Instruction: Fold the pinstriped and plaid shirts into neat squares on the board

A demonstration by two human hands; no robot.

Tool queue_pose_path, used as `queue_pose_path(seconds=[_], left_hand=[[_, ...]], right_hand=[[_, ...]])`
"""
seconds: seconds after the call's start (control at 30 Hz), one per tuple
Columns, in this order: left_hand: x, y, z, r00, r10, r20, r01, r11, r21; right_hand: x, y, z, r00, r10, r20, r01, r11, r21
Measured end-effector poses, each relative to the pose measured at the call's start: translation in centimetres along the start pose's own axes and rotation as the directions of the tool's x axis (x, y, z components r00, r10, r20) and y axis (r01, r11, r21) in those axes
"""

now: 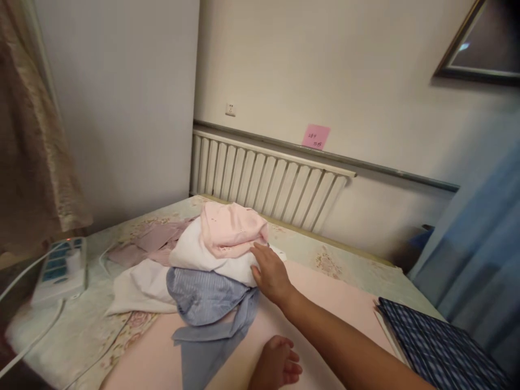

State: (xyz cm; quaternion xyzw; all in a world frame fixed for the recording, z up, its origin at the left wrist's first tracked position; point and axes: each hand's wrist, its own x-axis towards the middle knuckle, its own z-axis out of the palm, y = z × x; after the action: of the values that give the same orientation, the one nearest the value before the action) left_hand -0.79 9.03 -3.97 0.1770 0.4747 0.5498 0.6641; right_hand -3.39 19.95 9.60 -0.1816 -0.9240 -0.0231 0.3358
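My right hand (pixel 271 275) reaches across to a heap of clothes, its fingertips at the right edge of a folded pale pink garment (pixel 233 228) and its thumb apart against white fabric (pixel 193 252) beneath. I see no firm grip. Below the white layer hangs a blue-grey striped garment (pixel 207 295), with a loose strip trailing forward. Nearer to me, my left hand (pixel 280 362) hovers with the palm turned sideways and the fingers loosely bent, holding nothing. Under both hands lies a broad pale pink sheet (pixel 325 303).
Mauve cloth (pixel 158 241) and cream cloth (pixel 142 287) lie left of the heap. A power strip (pixel 60 271) with white cables sits at the left edge. A dark patterned folded cloth (pixel 439 341) is on the right. Behind the table stand a radiator (pixel 272 179) and a wall.
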Motion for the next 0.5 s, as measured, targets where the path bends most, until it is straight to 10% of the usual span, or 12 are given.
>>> queue_pose_path(seconds=[0.23, 0.5], left_hand=[[1.7, -0.6, -0.8, 1.0, -0.006, 0.016, 0.006, 1.0, -0.03], [2.3, -1.0, -1.1, 0.999, 0.005, 0.043, -0.004, 1.0, -0.03]], right_hand=[[6.2, -1.3, 4.8, 0.981, -0.072, 0.178, 0.104, 0.978, -0.181], [9.5, -1.1, 6.6, 0.961, 0.205, 0.183, -0.215, 0.976, 0.037]])
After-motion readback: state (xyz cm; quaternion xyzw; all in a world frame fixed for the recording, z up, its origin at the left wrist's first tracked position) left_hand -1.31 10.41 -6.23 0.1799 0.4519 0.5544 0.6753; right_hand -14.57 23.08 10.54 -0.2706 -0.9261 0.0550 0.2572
